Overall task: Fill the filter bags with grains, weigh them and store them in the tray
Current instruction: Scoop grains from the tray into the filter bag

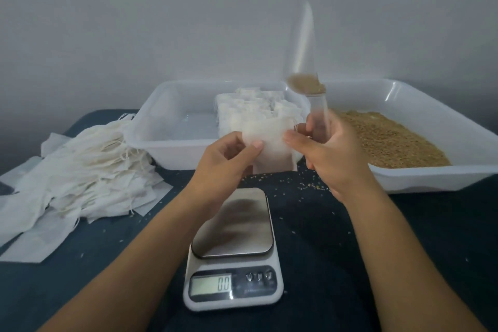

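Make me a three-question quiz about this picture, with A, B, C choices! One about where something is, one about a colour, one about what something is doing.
1. Where is the loose pile of empty white filter bags?
A. left of the trays
B. on the scale
C. in the grain tray

2. What colour are the grains in the white plastic tray on the right?
A. green
B. golden brown
C. black

3. What does the small white digital kitchen scale show?
A. blank screen
B. 0.0
C. 25.0

Answers:
1. A, the pile lies on the dark cloth beside the left tray.
2. B, the brown grains fill that tray.
3. B, its steel plate is bare; the left hand and right hand hold the white filter bag above it.
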The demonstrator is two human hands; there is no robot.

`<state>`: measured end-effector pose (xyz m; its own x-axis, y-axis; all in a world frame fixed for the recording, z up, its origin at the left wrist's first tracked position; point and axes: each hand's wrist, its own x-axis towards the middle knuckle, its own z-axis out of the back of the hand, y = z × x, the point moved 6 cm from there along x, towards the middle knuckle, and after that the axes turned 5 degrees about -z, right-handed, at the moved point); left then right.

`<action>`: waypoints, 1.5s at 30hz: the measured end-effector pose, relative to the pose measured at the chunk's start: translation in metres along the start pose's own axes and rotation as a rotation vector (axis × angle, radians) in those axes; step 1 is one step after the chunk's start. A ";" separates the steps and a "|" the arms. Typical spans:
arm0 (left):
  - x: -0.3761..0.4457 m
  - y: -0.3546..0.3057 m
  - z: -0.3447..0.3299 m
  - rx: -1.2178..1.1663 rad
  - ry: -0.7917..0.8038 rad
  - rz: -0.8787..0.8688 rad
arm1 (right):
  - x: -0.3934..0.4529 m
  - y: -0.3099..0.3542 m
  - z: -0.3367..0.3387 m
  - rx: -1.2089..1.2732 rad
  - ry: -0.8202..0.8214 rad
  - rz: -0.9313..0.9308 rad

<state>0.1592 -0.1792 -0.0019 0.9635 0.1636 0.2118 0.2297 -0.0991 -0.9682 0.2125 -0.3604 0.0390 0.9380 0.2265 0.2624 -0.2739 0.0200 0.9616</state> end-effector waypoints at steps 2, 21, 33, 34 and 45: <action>0.001 -0.001 0.004 0.065 -0.020 -0.014 | 0.000 -0.003 0.000 -0.006 -0.026 -0.029; -0.006 -0.020 0.027 0.116 -0.040 -0.073 | 0.015 -0.017 0.081 -0.133 -0.330 -0.298; -0.024 -0.008 0.062 0.036 -0.087 -0.035 | 0.020 -0.010 0.109 -1.071 -0.257 -0.453; -0.026 -0.006 0.064 0.030 -0.094 -0.028 | 0.019 -0.010 0.107 -1.092 -0.242 -0.443; -0.035 -0.010 0.058 0.084 -0.061 -0.103 | -0.013 0.030 0.031 -0.546 -0.317 0.275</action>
<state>0.1154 -0.1273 -0.0076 0.9248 0.2282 0.3043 0.3118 0.0035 -0.9502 0.1980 -0.3927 0.0673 0.8134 -0.0006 0.5817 -0.5005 0.5090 0.7003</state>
